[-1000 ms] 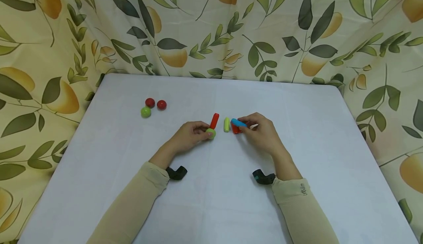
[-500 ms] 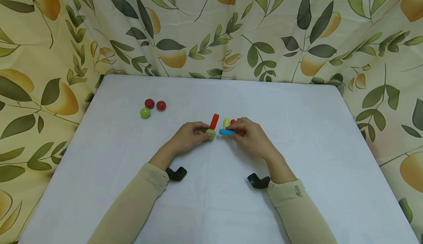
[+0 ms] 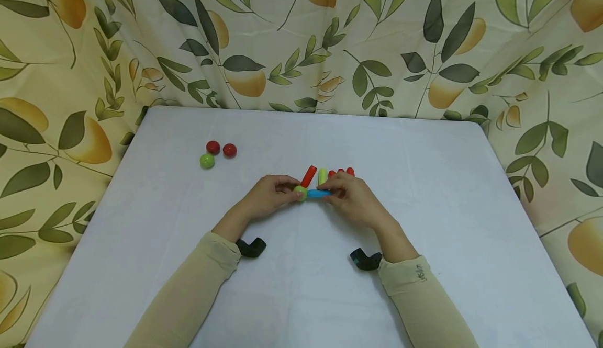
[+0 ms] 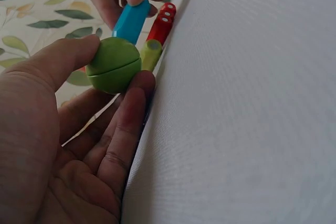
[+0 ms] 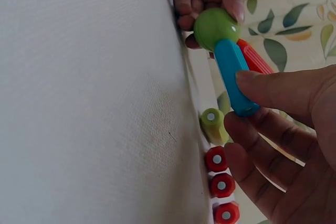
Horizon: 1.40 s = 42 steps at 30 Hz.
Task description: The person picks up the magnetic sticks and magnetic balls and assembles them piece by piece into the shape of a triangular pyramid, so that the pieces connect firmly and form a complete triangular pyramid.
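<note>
- Left hand (image 3: pixel 272 196): gripping green ball (image 4: pixel 114 65) between thumb and fingers; ball sits midway between counter (image 3: pixel 292 290) left and right edges, toward far edge.
- Right hand (image 3: pixel 352 199): pinching blue stick (image 5: pixel 233 80), thumb against fingers; stick's other end touches gripped ball, pointing toward counter's right edge.
- Red stick (image 3: pixel 308 176): one end at same ball, slanting toward far edge.
- Yellow-green stick (image 3: pixel 322 175): on counter, just beyond blue stick.
- Three red sticks (image 5: pixel 221 185): in row right of yellow-green one, silver-dotted ends showing, partly behind right hand from head view.
- Two red balls (image 3: pixel 213 147), loose green ball (image 3: pixel 207 160): grouped near far left corner.
</note>
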{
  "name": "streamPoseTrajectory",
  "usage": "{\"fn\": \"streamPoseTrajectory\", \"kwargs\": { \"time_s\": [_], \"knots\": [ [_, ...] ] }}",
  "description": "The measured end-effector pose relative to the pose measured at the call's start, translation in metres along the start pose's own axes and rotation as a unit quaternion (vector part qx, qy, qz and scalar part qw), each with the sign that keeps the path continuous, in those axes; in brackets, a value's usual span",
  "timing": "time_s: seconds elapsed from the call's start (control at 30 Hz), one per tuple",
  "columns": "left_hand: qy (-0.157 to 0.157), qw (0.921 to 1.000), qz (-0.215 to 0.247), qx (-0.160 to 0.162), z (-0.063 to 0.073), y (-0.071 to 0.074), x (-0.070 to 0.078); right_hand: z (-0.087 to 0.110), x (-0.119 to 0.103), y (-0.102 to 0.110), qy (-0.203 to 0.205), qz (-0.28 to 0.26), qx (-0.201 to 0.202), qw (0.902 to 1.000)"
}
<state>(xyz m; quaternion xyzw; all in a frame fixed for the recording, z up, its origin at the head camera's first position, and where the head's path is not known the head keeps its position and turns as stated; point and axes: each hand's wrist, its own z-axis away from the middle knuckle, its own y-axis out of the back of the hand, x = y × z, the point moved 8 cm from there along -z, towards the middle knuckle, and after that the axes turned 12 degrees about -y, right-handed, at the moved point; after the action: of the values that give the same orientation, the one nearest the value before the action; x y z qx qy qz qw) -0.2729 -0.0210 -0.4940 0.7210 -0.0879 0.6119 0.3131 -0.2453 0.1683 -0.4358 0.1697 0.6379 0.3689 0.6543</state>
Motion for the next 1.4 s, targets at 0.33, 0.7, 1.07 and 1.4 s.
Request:
{"fn": "streamPoseTrajectory", "kwargs": {
  "time_s": [0.33,0.7,1.07,1.4],
  "knots": [
    [-0.005,1.0000,-0.005,0.001,0.000,0.001,0.000,0.001,-0.001,0.004,0.005,0.010,0.009,0.9999],
    [0.001,1.0000,0.001,0.003,0.001,0.002,-0.002,-0.001,0.003,0.015,-0.003,0.008,0.025,0.9996],
    [-0.008,0.9991,0.043,0.001,0.001,0.001,0.002,0.000,0.004,0.010,-0.018,-0.052,0.006,0.9985],
    [-0.027,0.9972,0.070,0.003,0.002,0.001,0.008,0.000,0.003,-0.002,-0.023,-0.067,-0.017,0.9973]
  ]
}}
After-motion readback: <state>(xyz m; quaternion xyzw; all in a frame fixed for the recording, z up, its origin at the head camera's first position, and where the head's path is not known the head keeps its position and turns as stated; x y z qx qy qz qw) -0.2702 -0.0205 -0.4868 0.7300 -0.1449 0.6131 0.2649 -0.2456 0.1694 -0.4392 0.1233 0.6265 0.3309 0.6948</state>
